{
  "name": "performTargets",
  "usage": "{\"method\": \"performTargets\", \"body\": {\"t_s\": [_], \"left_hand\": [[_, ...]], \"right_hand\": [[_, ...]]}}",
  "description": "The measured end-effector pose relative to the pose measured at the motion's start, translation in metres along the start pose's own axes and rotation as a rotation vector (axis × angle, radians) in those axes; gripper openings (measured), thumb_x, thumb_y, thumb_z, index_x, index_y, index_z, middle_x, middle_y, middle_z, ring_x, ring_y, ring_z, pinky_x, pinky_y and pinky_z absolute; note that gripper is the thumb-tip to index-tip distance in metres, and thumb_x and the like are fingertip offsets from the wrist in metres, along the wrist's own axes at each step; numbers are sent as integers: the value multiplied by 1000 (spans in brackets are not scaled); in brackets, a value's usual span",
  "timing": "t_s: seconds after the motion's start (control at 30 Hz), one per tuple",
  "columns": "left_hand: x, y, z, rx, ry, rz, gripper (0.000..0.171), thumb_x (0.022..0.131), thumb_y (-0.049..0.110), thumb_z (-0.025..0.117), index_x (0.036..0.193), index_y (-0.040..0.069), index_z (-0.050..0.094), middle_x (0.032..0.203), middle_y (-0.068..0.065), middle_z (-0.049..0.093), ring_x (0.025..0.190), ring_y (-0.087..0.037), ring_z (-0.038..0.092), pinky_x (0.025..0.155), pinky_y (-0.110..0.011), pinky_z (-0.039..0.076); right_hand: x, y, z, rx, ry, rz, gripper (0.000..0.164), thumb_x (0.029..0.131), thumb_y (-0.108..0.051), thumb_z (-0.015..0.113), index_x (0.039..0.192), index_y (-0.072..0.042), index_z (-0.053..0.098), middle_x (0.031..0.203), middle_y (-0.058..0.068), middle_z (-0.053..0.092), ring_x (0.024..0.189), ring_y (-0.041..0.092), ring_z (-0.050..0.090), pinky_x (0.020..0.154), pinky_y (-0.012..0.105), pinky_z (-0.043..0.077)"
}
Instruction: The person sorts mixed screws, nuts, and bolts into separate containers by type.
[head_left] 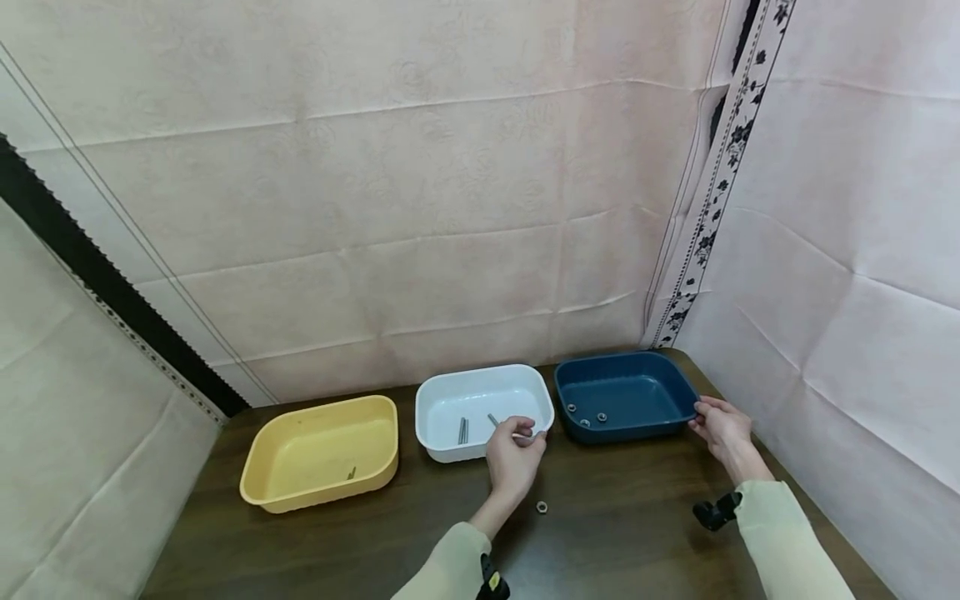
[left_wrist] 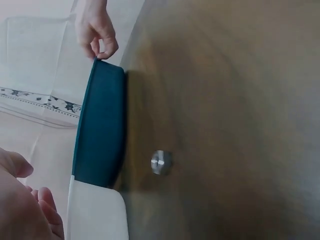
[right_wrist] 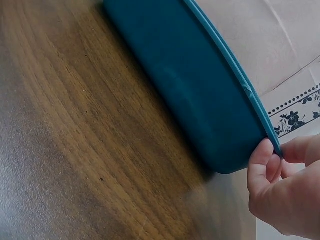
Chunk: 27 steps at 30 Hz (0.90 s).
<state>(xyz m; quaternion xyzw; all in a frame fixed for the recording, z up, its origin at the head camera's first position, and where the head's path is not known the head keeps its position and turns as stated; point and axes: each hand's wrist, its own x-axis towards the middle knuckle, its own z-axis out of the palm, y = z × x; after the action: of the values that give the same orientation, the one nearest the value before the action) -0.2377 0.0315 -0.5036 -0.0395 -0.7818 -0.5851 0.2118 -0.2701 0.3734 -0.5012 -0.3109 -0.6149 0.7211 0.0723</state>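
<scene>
My right hand (head_left: 724, 433) pinches the rim of the blue tray (head_left: 637, 430) at its front right corner, thumb and fingers on the edge. Over the front right corner of the white tray (head_left: 431, 387) is my left hand (head_left: 514, 463), its fingers loosely bent. In the left wrist view a gap shows between its thumb and fingers, with nothing seen in it. Thin metal rods (head_left: 462, 431) lie in the white tray, and another rod (head_left: 492, 419) shows beside the left fingers. Several small nuts (head_left: 602, 417) lie in the blue tray.
A single metal nut (head_left: 542, 507) lies on the brown wooden table (head_left: 600, 533), in front of the white tray. To the left stands a yellow tray (head_left: 322, 417) with a small brass-coloured piece (head_left: 351, 473) inside. Cloth curtains (head_left: 450, 208) hang behind and at both sides.
</scene>
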Motion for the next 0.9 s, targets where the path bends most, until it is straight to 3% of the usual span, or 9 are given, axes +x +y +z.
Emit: {"method": "performTargets", "body": {"t_s": [0.23,0.4,0.73,0.9], "left_hand": [[-26,-13,-26,1,0,-21,17,76,0,80,88,8,71,82,-6,69,67,-11,64,61,-23,55],[-43,-22,-36,2,-8,-78,19,76,0,80,88,11,71,84,-7,70,66,-10,63,60,-22,54],[-61,-31,-31,50,-23,-127,20,73,1,82,90,6,72,81,-2,70,63,-3,58,58,-21,51],[-69,-33,-26,58,-43,-132,22,71,2,83,89,6,72,82,0,69,66,-10,61,60,-22,52]], "right_hand": [[0,-2,0,3,-17,-2,42,104,-8,50,145,-1,44,106,10,51,74,12,55,69,21,59],[0,-2,0,-4,-15,10,41,104,-8,50,145,-2,44,107,10,52,75,12,55,70,21,59],[2,-3,0,-12,-9,24,42,105,-9,49,146,-2,44,109,10,51,78,13,55,72,22,59],[0,-2,0,-11,-18,21,42,105,-9,49,145,-2,44,109,10,51,77,12,56,71,22,59]]}}
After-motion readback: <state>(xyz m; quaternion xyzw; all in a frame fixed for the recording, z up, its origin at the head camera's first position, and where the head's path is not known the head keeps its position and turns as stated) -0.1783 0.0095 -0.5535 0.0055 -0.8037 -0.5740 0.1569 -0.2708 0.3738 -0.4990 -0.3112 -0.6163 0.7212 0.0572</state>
